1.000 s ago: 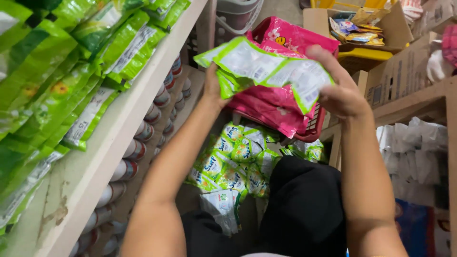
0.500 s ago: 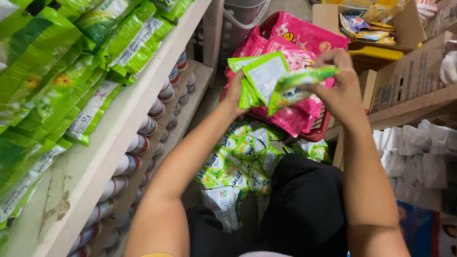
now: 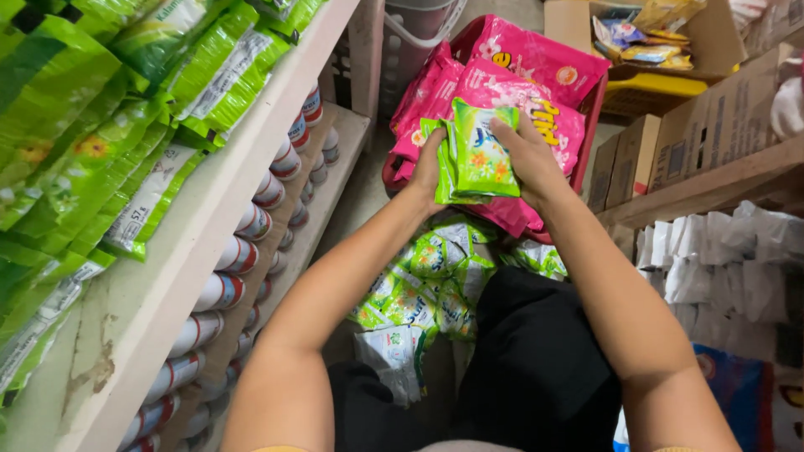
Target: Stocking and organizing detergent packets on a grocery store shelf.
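Many green packets (image 3: 100, 125) crowd the white shelf (image 3: 201, 251) at left. Pink bags (image 3: 519, 84) fill a red basket (image 3: 590, 109) at upper centre. Below lie loose green sachets (image 3: 427, 276). Left hand (image 3: 427, 172) and right hand (image 3: 528, 155) have fingers closed around a folded sachet stack (image 3: 481, 151) at centre.
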